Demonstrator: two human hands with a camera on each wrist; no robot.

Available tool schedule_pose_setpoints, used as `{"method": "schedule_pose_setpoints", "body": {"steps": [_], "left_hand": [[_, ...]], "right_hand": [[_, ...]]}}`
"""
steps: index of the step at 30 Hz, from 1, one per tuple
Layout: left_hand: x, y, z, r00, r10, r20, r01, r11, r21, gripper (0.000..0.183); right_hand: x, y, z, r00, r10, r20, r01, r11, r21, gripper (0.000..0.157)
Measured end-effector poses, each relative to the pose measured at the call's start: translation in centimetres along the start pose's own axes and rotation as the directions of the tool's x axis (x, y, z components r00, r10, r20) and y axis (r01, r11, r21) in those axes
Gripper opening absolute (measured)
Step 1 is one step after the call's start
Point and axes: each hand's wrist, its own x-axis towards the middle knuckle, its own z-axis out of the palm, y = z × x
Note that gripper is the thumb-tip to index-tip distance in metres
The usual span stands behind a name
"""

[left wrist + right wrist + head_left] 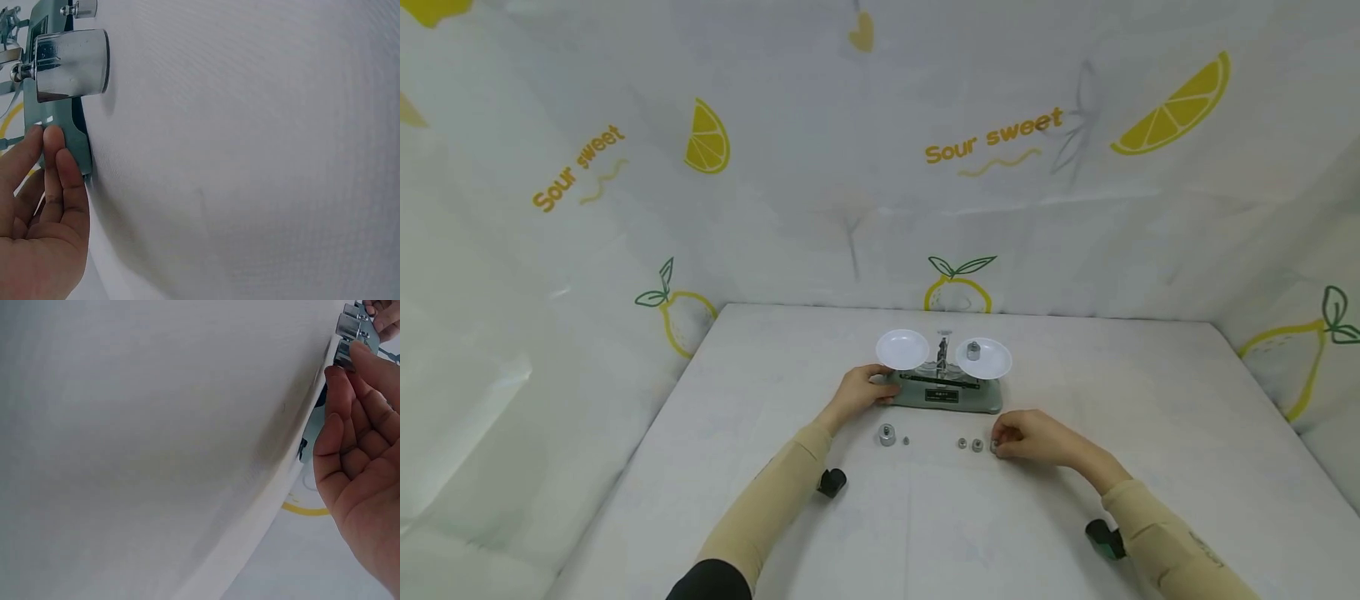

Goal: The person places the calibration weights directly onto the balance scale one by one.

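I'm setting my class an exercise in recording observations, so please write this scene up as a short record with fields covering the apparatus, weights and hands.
Apparatus: balance scale with a green base
Pans: left pan and right pan, both white
On right pan: one metal weight
On table, left: large weight beside a tiny weight, apart
On table, right: two small weights
Right hand: pinches another weight, beside those two
Left hand: touches the base's left end
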Motion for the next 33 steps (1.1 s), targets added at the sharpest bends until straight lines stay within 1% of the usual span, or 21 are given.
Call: {"method": "schedule_pose_setpoints", "body": {"steps": [3, 8, 16, 20, 26, 29, 33], "left_hand": [[0.0, 0.1, 0.0, 1.0, -0.005, 0.009, 0.005, 1.0, -0.006, 0.047], [0.0, 0.3, -0.1, 1.0, -0.004, 0.019, 0.004, 1.0, -0.001, 0.047], [-0.3, 0.6, -0.2, 0.999, -0.003, 0.032, 0.002, 1.0, 0.018, 0.047], [-0.2, 0.7, -0.3, 0.999, 0.003, 0.034, -0.004, 0.999, 0.032, 0.047], [-0.2, 0.7, -0.3, 0.999, -0.003, 0.035, 0.002, 0.999, 0.04, 0.047], [-0.3, 0.7, -0.3, 0.999, 0.001, 0.034, -0.003, 0.999, 0.047, 0.047], [-0.4, 0.8, -0.2, 1.0, -0.001, 0.03, 0.0, 1.0, 0.029, 0.046]], "right_hand": [[-0.1, -0.1, -0.4, 1.0, -0.007, -0.018, 0.007, 1.0, -0.008, 0.013], [-0.5, -0.6, -1.6, 0.997, -0.035, -0.062, 0.033, 0.999, -0.036, 0.011], [-1.1, -1.2, -3.2, 0.986, -0.082, -0.146, 0.071, 0.994, -0.08, 0.016], [-1.2, -1.7, -4.1, 0.977, -0.068, -0.201, 0.055, 0.996, -0.071, 0.015], [-1.0, -2.5, -5.6, 0.955, -0.042, -0.293, 0.023, 0.998, -0.066, 0.016], [-0.7, -2.6, -6.1, 0.947, -0.029, -0.32, 0.01, 0.998, -0.06, 0.017], [0.1, -2.6, -6.5, 0.934, -0.017, -0.356, -0.002, 0.999, -0.052, 0.018]]}}
